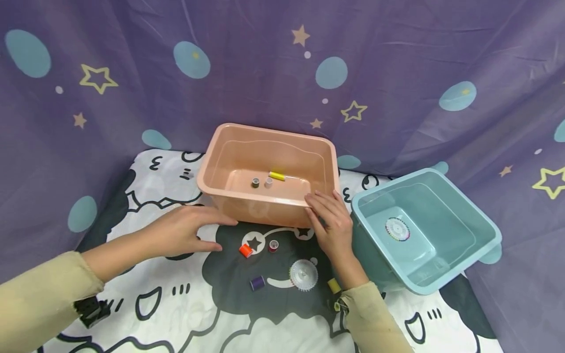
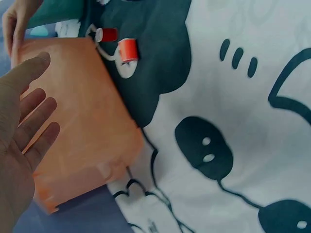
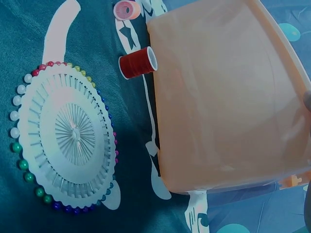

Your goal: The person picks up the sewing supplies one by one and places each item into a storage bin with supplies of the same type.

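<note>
My right hand [image 1: 331, 225] grips the front rim of the peach bin [image 1: 269, 200] near its right corner, fingers over the rim and thumb outside. My left hand [image 1: 181, 233] is held beside the bin's front left, fingers and thumb apart and holding nothing; in the left wrist view the hand [image 2: 22, 121] is before the bin's wall [image 2: 82, 111]. Inside the bin lie a yellow spool [image 1: 276, 176], a dark spool [image 1: 255, 183] and a pale spool [image 1: 269, 183]. In front of it are an orange spool [image 1: 245, 250] and a red spool [image 1: 273, 245].
A teal bin [image 1: 425, 291] stands at the right with a pin wheel [image 1: 398, 229] inside. Nearer on the patterned cloth lie another pin wheel [image 1: 303, 275], a purple spool [image 1: 257, 283] and, beside my right wrist, a yellow spool [image 1: 334, 286]. A purple curtain [image 1: 265, 73] hangs behind.
</note>
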A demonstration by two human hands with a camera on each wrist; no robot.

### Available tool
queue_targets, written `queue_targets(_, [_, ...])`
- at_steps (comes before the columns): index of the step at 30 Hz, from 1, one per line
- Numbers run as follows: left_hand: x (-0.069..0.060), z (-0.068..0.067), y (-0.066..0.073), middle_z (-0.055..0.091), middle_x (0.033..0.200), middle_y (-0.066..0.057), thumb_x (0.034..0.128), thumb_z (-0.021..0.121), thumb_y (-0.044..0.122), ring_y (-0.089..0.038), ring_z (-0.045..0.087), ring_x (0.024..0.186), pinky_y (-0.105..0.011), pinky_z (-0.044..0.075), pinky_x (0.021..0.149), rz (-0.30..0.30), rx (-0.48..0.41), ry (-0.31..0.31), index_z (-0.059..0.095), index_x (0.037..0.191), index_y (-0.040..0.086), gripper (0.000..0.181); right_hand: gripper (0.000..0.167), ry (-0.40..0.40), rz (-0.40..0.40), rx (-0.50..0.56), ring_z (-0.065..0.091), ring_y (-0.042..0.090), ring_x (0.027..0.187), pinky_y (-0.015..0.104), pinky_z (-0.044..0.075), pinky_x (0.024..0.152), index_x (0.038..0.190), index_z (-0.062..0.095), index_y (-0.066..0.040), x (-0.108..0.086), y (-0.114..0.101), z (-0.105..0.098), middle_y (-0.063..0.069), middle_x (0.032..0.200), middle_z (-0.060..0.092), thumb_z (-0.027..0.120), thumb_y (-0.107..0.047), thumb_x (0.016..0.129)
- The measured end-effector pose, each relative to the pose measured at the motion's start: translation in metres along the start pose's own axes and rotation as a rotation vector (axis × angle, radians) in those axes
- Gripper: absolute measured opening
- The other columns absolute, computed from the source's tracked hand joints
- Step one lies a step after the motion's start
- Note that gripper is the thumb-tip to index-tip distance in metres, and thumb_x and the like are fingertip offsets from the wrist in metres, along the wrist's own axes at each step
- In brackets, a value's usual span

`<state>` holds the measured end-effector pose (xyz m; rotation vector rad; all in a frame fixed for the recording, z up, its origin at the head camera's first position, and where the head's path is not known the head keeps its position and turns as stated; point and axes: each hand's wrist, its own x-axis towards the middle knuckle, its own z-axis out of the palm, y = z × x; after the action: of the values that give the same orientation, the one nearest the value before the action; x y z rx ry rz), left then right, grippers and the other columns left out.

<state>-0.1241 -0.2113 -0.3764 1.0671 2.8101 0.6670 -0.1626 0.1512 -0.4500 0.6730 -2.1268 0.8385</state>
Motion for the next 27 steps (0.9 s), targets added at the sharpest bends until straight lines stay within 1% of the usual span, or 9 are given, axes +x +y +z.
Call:
queue_targets(4, [0.009, 0.018, -0.006, 0.074, 0.132, 0.002, 0.0812, 0.096, 0.027, -0.023, 0.07, 0.122, -0.049, 0.059, 0.098, 0.023, -0.031, -0.027, 0.075, 0.136, 0.021, 0.059, 0.03, 0.013, -0.01, -0.006, 0.072, 0.029, 0.122, 0.054, 0.04, 0.121, 0.124, 0.082, -0.012, 0.0, 0.001, 0.0, 0.005, 0.123, 0.079, 0.082, -0.016, 0.094])
queue_targets(6, [0.013, 0.026, -0.008, 0.074, 0.132, 0.002, 0.0812, 0.096, 0.027, -0.021, 0.07, 0.121, -0.047, 0.06, 0.097, 0.049, -0.039, -0.03, 0.074, 0.137, 0.021, 0.06, 0.03, 0.01, -0.002, -0.006, 0.072, 0.028, 0.122, 0.053, 0.04, 0.122, 0.124, 0.081, -0.012, 0.0, 0.001, -0.001, 0.005, 0.124, 0.079, 0.082, -0.016, 0.094])
queue_targets(10, [0.021, 0.04, -0.011, 0.073, 0.131, 0.002, 0.0806, 0.096, 0.028, -0.019, 0.07, 0.12, -0.044, 0.06, 0.096, 0.086, -0.039, -0.033, 0.074, 0.138, 0.019, 0.062, 0.03, 0.0, 0.014, -0.003, 0.072, 0.028, 0.123, 0.05, 0.039, 0.123, 0.124, 0.082, -0.012, 0.0, 0.001, -0.001, 0.004, 0.123, 0.079, 0.082, -0.015, 0.094])
queue_targets(12, [0.023, 0.045, -0.012, 0.073, 0.13, 0.002, 0.0806, 0.096, 0.027, -0.019, 0.07, 0.12, -0.045, 0.06, 0.097, 0.091, -0.035, -0.036, 0.074, 0.138, 0.019, 0.062, 0.03, -0.002, 0.015, 0.0, 0.072, 0.028, 0.122, 0.05, 0.038, 0.123, 0.124, 0.082, -0.012, 0.0, 0.001, -0.001, 0.004, 0.123, 0.079, 0.082, -0.014, 0.094])
queue_targets(20, [0.025, 0.066, -0.021, 0.074, 0.13, -0.001, 0.082, 0.095, 0.026, -0.021, 0.07, 0.118, -0.048, 0.06, 0.096, 0.094, -0.015, -0.056, 0.075, 0.136, 0.019, 0.058, 0.03, -0.004, 0.011, 0.01, 0.071, 0.029, 0.123, 0.051, 0.038, 0.123, 0.124, 0.082, -0.012, 0.0, 0.0, -0.001, 0.005, 0.124, 0.079, 0.082, -0.014, 0.094])
queue_targets(27, [0.024, 0.082, -0.028, 0.074, 0.131, 0.0, 0.0831, 0.094, 0.026, -0.021, 0.07, 0.119, -0.048, 0.059, 0.098, 0.109, -0.013, -0.05, 0.075, 0.134, 0.017, 0.055, 0.029, -0.025, 0.027, -0.004, 0.07, 0.027, 0.125, 0.051, 0.038, 0.124, 0.124, 0.081, -0.012, -0.001, 0.0, -0.001, 0.004, 0.125, 0.078, 0.081, -0.016, 0.096])
